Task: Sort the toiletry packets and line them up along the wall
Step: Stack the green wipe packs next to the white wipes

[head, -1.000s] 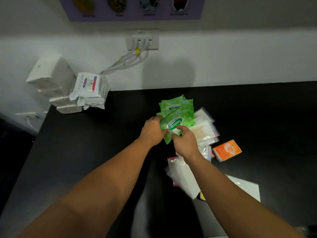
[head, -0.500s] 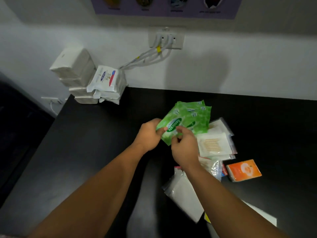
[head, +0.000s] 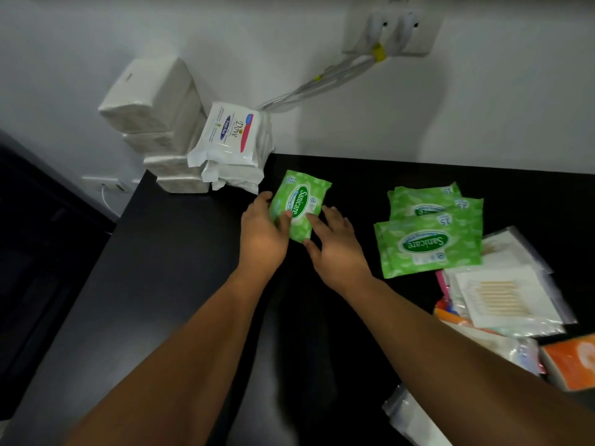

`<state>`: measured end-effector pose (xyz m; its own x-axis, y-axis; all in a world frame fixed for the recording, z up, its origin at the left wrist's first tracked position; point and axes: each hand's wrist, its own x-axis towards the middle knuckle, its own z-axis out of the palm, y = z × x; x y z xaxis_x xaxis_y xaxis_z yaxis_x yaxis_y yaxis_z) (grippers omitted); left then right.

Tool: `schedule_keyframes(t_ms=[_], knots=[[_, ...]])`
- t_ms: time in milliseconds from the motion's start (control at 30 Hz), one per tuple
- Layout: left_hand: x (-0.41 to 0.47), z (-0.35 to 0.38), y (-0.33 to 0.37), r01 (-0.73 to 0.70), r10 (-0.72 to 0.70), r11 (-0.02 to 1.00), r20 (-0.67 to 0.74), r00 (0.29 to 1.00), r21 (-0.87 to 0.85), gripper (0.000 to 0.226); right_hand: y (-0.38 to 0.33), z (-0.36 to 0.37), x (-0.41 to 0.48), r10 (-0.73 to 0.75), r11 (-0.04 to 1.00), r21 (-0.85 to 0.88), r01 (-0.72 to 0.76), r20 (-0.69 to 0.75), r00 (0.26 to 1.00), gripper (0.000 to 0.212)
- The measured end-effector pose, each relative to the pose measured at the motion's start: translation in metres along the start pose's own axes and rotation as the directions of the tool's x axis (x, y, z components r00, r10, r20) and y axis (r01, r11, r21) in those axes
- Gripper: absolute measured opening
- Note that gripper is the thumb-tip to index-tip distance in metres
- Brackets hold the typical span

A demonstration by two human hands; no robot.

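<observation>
Between your left hand (head: 260,233) and right hand (head: 338,249), the Sanicare packet (head: 299,204) sits just before the Dove packets (head: 230,136), which are stacked right of the tissue packs (head: 154,101) at the wall (head: 322,91). The other Sanicare packets (head: 428,246) lie to its right, clear bags (head: 502,297) before them.

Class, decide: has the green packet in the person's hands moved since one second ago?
Yes. The held packet has gone left, off the green pile and toward the Dove packs.

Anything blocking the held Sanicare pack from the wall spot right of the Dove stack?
Nothing visible. The left hand grips the Sanicare packet; only bare counter lies between it and the wall right of the Dove packets. The other green packets lie off to the right.
</observation>
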<state>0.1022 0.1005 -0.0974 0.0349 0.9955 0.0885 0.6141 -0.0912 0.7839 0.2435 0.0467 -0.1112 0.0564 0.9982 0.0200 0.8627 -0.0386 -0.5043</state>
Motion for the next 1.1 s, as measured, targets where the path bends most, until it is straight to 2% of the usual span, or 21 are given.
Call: schedule_keyframes(t_ms=[67,133,233,300,567,700,800,933,1000,1100], knots=[[-0.002,0.004,-0.014,-0.15,0.16,0.977,-0.058,0.985,0.152,0.045,0.005,0.006,0.012,-0.009,0.998,-0.058,0.006,-0.046,0.999,0.052],[-0.008,0.008,-0.025,-0.3,0.335,0.916,-0.097,0.937,0.267,0.033,0.009,0.007,0.026,0.028,0.998,-0.061,-0.033,-0.088,0.996,0.051],[-0.006,0.015,-0.032,-0.44,0.468,0.828,0.005,0.884,0.348,0.025,0.012,0.008,0.045,0.056,0.993,-0.096,-0.069,-0.133,0.989,0.05],[0.004,0.016,-0.031,-0.437,0.452,0.82,0.051,0.891,0.37,0.03,0.012,0.009,0.056,0.034,0.993,-0.11,-0.049,-0.141,0.989,0.05],[0.016,0.015,-0.029,-0.479,0.487,0.805,0.07,0.871,0.35,0.04,0.014,0.007,0.067,-0.009,0.993,-0.12,-0.007,-0.133,0.991,0.048],[0.02,0.017,-0.028,-0.46,0.451,0.819,0.112,0.886,0.344,0.043,0.012,0.007,0.066,-0.01,0.99,-0.141,-0.006,-0.111,0.994,0.049],[0.018,0.014,-0.027,-0.454,0.454,0.832,0.081,0.888,0.318,0.041,0.008,0.006,0.06,0.021,0.996,-0.084,-0.032,-0.128,0.992,0.051],[0.011,0.013,-0.023,-0.463,0.486,0.857,-0.054,0.872,0.228,0.03,-0.002,-0.008,0.027,0.127,0.954,0.295,-0.057,-0.223,0.967,0.042],[0.006,0.02,-0.01,-0.474,0.489,0.866,-0.073,0.869,0.161,0.025,-0.004,-0.022,0.004,0.108,0.946,0.325,0.014,-0.354,0.929,0.033],[-0.007,0.045,0.019,-0.496,0.494,0.867,0.048,0.868,0.041,0.026,0.011,-0.045,-0.025,0.093,0.971,0.236,0.028,-0.486,0.869,0.028]])
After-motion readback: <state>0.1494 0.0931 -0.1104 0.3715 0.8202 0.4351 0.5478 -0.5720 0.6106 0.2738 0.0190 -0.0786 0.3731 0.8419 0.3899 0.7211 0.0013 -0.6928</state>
